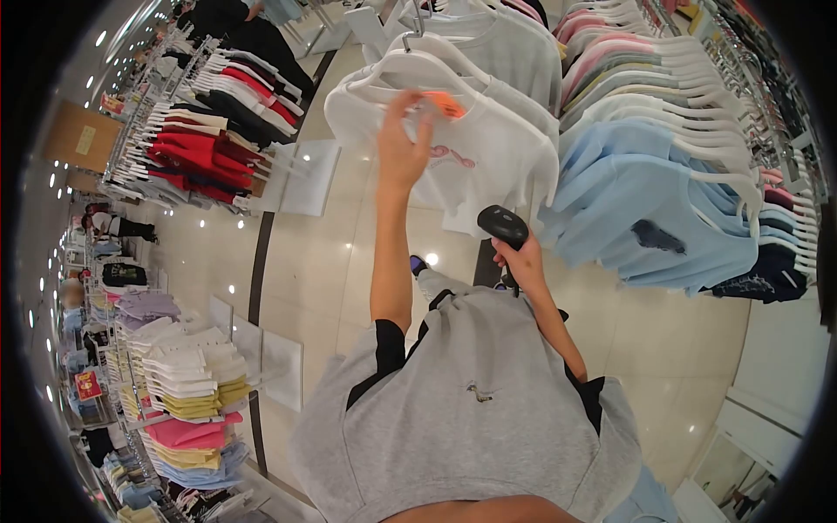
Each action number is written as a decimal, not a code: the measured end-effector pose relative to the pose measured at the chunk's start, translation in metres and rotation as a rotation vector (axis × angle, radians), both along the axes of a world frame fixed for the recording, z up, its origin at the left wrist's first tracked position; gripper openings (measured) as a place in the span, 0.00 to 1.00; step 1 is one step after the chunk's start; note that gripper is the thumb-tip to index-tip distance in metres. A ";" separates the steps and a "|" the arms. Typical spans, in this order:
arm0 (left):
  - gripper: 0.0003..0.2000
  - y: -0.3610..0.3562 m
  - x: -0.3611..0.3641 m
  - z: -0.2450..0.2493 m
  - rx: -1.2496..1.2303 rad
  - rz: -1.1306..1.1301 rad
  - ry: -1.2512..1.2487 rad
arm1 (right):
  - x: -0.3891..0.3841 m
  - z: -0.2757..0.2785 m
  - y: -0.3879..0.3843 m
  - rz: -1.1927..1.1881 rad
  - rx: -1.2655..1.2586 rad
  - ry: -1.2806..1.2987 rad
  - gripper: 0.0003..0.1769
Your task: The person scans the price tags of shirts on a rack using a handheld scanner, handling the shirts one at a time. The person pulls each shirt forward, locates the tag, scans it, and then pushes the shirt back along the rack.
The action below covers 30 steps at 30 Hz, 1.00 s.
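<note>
My right hand (523, 265) is wrapped round the handle of a black handheld barcode scanner (503, 225), its head tilted up toward the clothes. My left hand (404, 148) is raised at the neckline of a white T-shirt (493, 144) on a white hanger (410, 63). Motion smears the left fingers, and I cannot tell whether they grip anything. Just beside the fingertips, a bright orange patch (446, 105) shows inside the collar. The shirt carries a small pink print (453, 158) on its chest and hangs in front of a grey shirt (501, 52).
Light blue sweatshirts (663, 205) hang close on my right, on a packed rack. To the left stand racks of red and black garments (196, 152) and of white and yellow tops (187, 362). Low white panels (311, 179) edge the tiled floor (340, 235). A person (118, 225) is farther left.
</note>
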<state>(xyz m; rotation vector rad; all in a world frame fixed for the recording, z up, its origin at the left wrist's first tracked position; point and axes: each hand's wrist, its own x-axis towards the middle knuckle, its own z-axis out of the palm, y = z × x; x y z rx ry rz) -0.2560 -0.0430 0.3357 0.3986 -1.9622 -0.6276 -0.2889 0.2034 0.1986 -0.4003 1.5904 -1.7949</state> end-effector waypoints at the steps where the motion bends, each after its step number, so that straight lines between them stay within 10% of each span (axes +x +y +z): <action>1: 0.12 0.005 -0.005 0.001 -0.006 -0.121 -0.020 | 0.000 -0.001 0.000 0.009 0.011 0.001 0.20; 4: 0.13 0.017 -0.020 0.003 -0.457 0.016 -0.285 | 0.000 -0.008 -0.001 0.039 0.022 -0.006 0.21; 8: 0.14 0.015 -0.015 0.024 -0.364 0.128 -0.437 | 0.001 0.000 0.004 0.026 -0.003 0.050 0.21; 10: 0.16 0.005 -0.020 0.038 0.586 -0.209 0.279 | 0.000 -0.004 0.008 0.009 0.010 0.025 0.21; 13: 0.17 0.003 -0.030 0.060 1.279 -0.807 0.645 | -0.006 -0.005 0.013 -0.010 0.024 -0.008 0.22; 20: 0.21 0.006 -0.066 0.022 1.286 -1.118 0.921 | -0.011 -0.020 0.022 -0.037 0.001 0.017 0.25; 23: 0.14 0.067 -0.072 0.040 0.826 -1.182 0.462 | -0.012 -0.025 0.027 -0.064 0.066 0.046 0.26; 30: 0.17 0.238 -0.145 0.006 0.834 -1.368 -0.366 | -0.019 -0.053 0.035 -0.067 0.028 0.065 0.23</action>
